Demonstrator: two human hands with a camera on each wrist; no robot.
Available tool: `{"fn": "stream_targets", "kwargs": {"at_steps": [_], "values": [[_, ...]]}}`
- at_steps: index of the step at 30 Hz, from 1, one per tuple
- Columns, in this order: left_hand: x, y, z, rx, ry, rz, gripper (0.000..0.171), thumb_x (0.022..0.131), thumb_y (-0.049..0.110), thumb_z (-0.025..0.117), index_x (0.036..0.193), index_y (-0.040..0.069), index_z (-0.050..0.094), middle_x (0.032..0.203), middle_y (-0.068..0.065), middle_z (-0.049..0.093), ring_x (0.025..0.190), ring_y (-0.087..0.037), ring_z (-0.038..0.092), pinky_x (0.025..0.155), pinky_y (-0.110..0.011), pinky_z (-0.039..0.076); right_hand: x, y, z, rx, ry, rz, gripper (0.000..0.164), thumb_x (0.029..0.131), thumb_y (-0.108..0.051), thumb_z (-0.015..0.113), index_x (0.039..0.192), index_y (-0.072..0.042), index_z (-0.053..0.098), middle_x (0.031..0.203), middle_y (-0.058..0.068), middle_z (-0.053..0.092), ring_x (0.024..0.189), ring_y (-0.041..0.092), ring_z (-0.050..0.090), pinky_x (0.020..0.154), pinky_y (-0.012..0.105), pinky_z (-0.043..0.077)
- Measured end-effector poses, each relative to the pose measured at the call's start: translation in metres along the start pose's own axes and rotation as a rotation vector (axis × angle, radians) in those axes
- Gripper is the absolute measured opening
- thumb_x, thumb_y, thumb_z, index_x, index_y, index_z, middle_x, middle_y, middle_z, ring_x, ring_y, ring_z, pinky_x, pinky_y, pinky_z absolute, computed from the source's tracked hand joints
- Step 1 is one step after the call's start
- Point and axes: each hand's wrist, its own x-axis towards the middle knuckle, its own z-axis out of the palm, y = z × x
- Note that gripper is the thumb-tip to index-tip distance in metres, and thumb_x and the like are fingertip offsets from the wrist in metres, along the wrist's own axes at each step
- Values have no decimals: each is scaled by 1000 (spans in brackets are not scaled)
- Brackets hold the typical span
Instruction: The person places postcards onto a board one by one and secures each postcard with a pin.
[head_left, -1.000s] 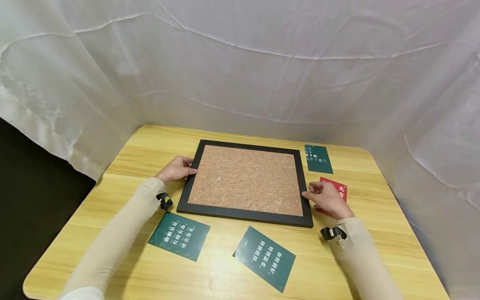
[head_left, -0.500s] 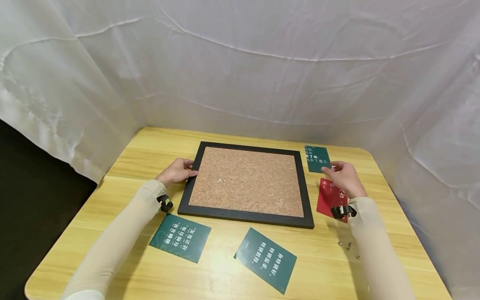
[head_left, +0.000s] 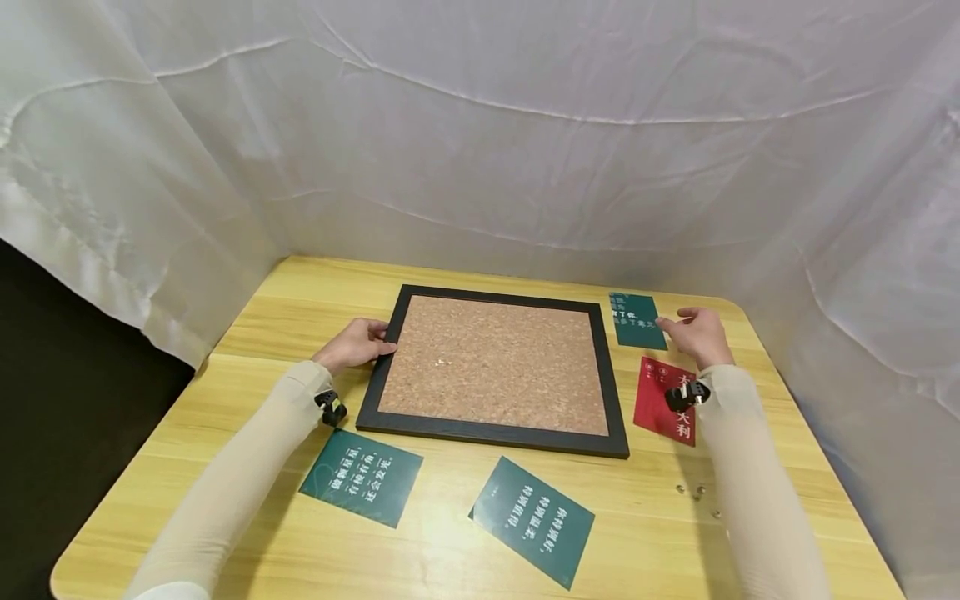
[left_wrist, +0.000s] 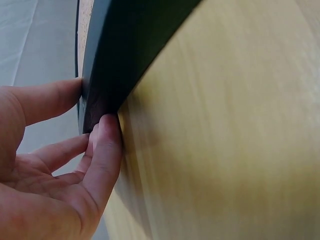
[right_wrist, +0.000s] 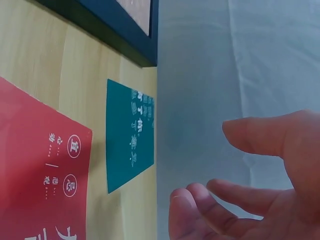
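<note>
A cork board (head_left: 495,362) in a black frame lies flat on the table. At its left side my left hand (head_left: 356,343) grips the frame, the thumb on the top face and the fingertips against the outer edge (left_wrist: 112,60). My right hand (head_left: 697,333) is raised just right of a dark green card (head_left: 637,322) with white writing, past the board's right side. In the right wrist view, the thumb and fingers (right_wrist: 255,135) are apart and hold nothing. Below that hand lies a red card (head_left: 662,396), partly covered by the wrist camera.
Two more green cards, one front left (head_left: 362,477) and one front centre (head_left: 532,521), lie before the board. Several small shiny pieces (head_left: 699,492) are scattered beside the right forearm. A white curtain (head_left: 480,167) hangs behind the wooden table (head_left: 450,550).
My right hand has left the board's right edge and moved back and right, over the red card to beside the far green card. The left hand keeps its grip on the frame.
</note>
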Motion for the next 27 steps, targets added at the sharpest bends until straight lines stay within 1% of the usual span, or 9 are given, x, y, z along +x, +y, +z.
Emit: {"fn": "stream_targets", "kwargs": {"at_steps": [6, 11, 16, 21, 24, 27], "values": [[0, -2, 0, -8, 0, 10, 58, 104, 18, 60, 154, -6, 42, 132, -22, 57, 103, -23, 60, 83, -25, 53, 9, 0, 4, -34, 20, 16, 79, 105, -44, 54, 159, 6, 27, 158, 34, 38, 135, 48, 46, 116, 59, 42], [2, -3, 0, -8, 1, 16, 57, 104, 18, 60, 153, -6, 43, 132, -22, 58, 104, -23, 60, 83, -25, 53, 15, 4, 11, -25, 35, 17, 78, 104, -39, 56, 158, 8, 26, 158, 35, 35, 136, 50, 43, 117, 61, 40], [1, -2, 1, -5, 1, 8, 58, 105, 19, 60, 154, -5, 42, 134, -22, 57, 105, -23, 60, 84, -25, 53, 24, 9, 18, -42, 18, 20, 79, 104, -38, 56, 156, 12, 26, 157, 37, 35, 135, 49, 44, 117, 61, 40], [1, -2, 0, -5, 0, 6, 58, 104, 19, 61, 154, -4, 42, 134, -22, 56, 106, -24, 59, 84, -25, 53, 31, 13, 24, -59, -3, 14, 80, 103, -38, 57, 155, 15, 26, 157, 39, 32, 137, 51, 41, 117, 63, 38], [1, -1, 0, -3, 1, 5, 59, 104, 18, 61, 155, -5, 41, 135, -22, 55, 106, -24, 58, 83, -24, 52, 35, 15, 28, -67, 9, 21, 81, 103, -41, 58, 154, 15, 30, 155, 39, 34, 136, 52, 42, 116, 64, 40], [0, 0, 0, -5, 2, 2, 59, 104, 18, 61, 155, -5, 41, 135, -22, 55, 107, -24, 58, 83, -24, 52, 38, 15, 32, -78, 29, 36, 78, 103, -43, 59, 149, 15, 38, 151, 38, 38, 129, 50, 45, 113, 63, 43]]}}
